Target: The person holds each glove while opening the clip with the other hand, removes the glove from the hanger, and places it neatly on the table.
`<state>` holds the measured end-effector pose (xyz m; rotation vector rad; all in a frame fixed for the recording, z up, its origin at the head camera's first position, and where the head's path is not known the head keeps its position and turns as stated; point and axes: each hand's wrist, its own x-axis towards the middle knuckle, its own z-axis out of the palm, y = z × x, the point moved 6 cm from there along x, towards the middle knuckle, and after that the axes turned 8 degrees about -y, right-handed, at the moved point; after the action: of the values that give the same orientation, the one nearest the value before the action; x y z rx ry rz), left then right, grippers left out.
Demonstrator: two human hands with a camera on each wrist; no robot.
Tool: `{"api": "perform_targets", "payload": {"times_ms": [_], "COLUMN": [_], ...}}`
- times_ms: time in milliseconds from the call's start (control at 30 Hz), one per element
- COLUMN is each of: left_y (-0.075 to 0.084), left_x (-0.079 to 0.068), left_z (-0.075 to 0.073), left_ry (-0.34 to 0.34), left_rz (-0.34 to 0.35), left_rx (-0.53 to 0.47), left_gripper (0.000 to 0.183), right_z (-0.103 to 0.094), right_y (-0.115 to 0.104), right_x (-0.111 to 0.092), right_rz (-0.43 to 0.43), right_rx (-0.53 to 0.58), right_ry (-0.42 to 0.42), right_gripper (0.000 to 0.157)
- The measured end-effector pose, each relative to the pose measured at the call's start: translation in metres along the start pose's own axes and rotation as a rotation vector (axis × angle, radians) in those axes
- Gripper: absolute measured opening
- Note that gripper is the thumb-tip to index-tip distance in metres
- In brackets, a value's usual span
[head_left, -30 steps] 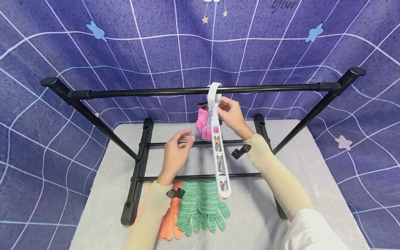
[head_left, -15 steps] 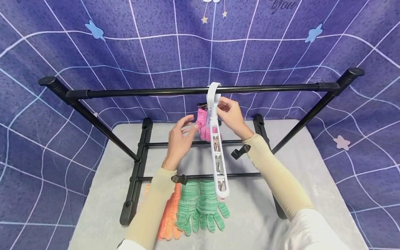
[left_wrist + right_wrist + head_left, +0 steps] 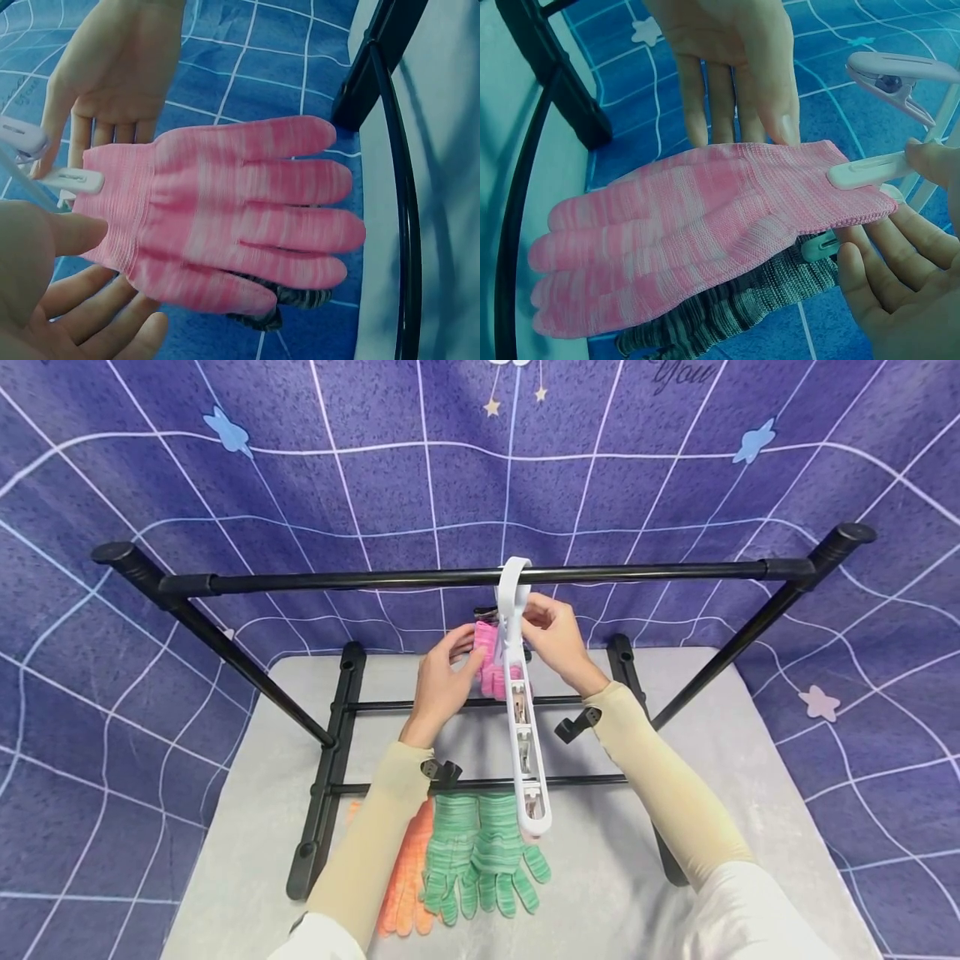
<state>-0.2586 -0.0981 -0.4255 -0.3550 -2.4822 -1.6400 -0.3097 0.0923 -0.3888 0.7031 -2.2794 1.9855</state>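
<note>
A white clip hanger (image 3: 522, 727) hooks over the black rail. From it hangs a pink striped glove (image 3: 199, 202), its cuff inside a white clip (image 3: 862, 172). My right hand (image 3: 557, 633) pinches that clip, thumb on its outer arm and fingers behind the cuff. On the opposite side, my left hand (image 3: 442, 683) holds the cuff's edge between thumb and fingers, as the left wrist view shows. Behind the pink glove hangs a black-and-grey glove (image 3: 735, 307) with a green clip (image 3: 821, 247) at its cuff. Another clip (image 3: 900, 75) sits above, with no glove in it.
Green gloves (image 3: 480, 852) and orange gloves (image 3: 408, 877) lie on the grey tabletop (image 3: 600, 893) in front. The rack's black top rail (image 3: 360, 581) crosses above the hands. A purple patterned curtain (image 3: 375, 468) surrounds the table.
My left hand has moved up and to the right, from beside the hanging pink glove to its cuff, and now holds it. The right hand has stayed at the clip.
</note>
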Motion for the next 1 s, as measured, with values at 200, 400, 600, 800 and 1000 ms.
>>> {"api": "perform_targets", "payload": {"times_ms": [200, 400, 600, 800, 1000], "left_y": [0.0001, 0.0021, 0.0051, 0.0053, 0.0059], "left_x": [0.0039, 0.0067, 0.0069, 0.0049, 0.0052], "left_z": [0.0017, 0.0032, 0.0045, 0.0036, 0.0035], "left_ry": [0.002, -0.002, -0.007, 0.003, 0.008], "left_rz": [-0.014, -0.004, 0.01, -0.013, -0.031], "left_rx": [-0.015, -0.017, -0.011, 0.009, 0.007], "left_gripper": [0.046, 0.042, 0.039, 0.037, 0.031], "right_z": [0.0008, 0.0009, 0.001, 0.0024, 0.0008], "right_y": [-0.0007, -0.0023, -0.0027, -0.0043, -0.0039], "right_x": [-0.0004, -0.0014, -0.003, -0.004, -0.0051], "right_rz": [0.002, -0.006, -0.005, -0.006, 0.013], "right_rx": [-0.005, -0.011, -0.015, -0.022, -0.019], "right_ry": [-0.008, -0.005, 0.008, 0.002, 0.016], "right_gripper": [0.023, 0.023, 0.023, 0.023, 0.024]}}
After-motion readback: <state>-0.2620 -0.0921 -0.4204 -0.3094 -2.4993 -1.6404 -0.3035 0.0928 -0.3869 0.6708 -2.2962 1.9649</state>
